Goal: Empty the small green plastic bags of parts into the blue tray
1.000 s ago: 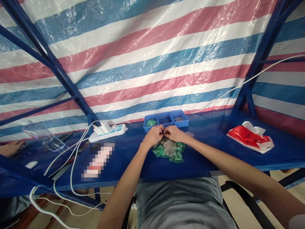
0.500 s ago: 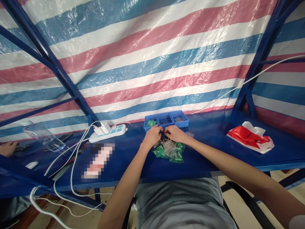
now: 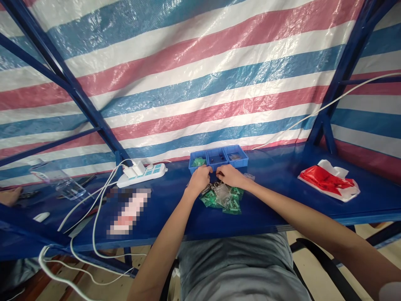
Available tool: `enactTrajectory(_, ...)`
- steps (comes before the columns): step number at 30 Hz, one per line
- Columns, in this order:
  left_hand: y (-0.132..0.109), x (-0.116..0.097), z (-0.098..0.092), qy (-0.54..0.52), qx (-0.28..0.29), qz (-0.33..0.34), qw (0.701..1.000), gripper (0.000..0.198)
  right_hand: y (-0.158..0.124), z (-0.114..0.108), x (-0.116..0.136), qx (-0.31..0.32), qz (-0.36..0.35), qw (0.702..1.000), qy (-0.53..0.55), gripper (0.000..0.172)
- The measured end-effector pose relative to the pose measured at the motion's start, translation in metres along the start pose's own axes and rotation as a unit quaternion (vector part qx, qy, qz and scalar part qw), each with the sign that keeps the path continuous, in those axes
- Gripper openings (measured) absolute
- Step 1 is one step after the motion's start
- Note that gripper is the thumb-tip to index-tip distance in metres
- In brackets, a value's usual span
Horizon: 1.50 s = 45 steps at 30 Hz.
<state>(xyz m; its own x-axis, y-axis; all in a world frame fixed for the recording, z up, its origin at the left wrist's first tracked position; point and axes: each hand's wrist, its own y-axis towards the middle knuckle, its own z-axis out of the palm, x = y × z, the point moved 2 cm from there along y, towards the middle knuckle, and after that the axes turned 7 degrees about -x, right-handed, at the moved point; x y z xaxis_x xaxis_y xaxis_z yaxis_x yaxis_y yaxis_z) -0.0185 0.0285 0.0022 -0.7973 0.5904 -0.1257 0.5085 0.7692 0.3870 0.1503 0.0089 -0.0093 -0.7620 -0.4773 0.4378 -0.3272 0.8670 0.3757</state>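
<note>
Side by side in front of the blue bins are my left hand (image 3: 201, 177) and my right hand (image 3: 229, 175), fingers curled and fingertips turned toward each other. Whatever sits between the fingertips is too small to make out. Just below them lies a pile of small green packets (image 3: 234, 205) with a clear plastic bag (image 3: 222, 195) on top and small metal parts among them. Behind my hands stand three joined blue bins: the left bin (image 3: 193, 156) has green pieces, the middle bin (image 3: 216, 150) a few small dark parts, the right bin (image 3: 244, 158) small pale pieces.
A white power strip (image 3: 142, 175) with plugged-in chargers and loose white cables stands at the left. Beyond it are a clear plastic bottle (image 3: 70, 187) and another person's hand (image 3: 10, 196). A red-and-white plastic package (image 3: 328, 179) lies at the right. Striped sheeting hangs behind.
My left hand has shifted very slightly to the left, so the gap between the two hands is a little wider. The bins and packets lie as before.
</note>
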Motion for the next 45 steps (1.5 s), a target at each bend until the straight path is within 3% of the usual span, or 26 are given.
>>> enactTrajectory(5, 0.001, -0.004, 0.002, -0.053, -0.013, 0.031, 0.998, 0.035, 0.000, -0.001, 0.000, 0.004, 0.000, 1.000, 0.005, 0.016)
enactTrajectory(11, -0.002, -0.008, -0.002, -0.029, 0.002, 0.003, 1.000, 0.028, 0.000, -0.002, 0.001, 0.004, 0.007, 1.000, -0.021, 0.016)
enactTrajectory(27, -0.003, -0.011, -0.002, -0.039, 0.015, 0.034, 0.999, 0.021, -0.001, 0.001, -0.001, -0.002, 0.015, 0.999, -0.044, 0.016)
enactTrajectory(39, 0.000, -0.015, -0.003, -0.119, -0.040, 0.057, 0.990, 0.012, -0.001, -0.001, -0.004, 0.005, 0.032, 0.998, -0.054, 0.019)
enactTrajectory(45, 0.000, -0.017, -0.006, -0.129, -0.061, 0.041, 0.989, 0.013, 0.002, -0.003, -0.008, -0.030, 0.025, 0.998, -0.047, 0.018)
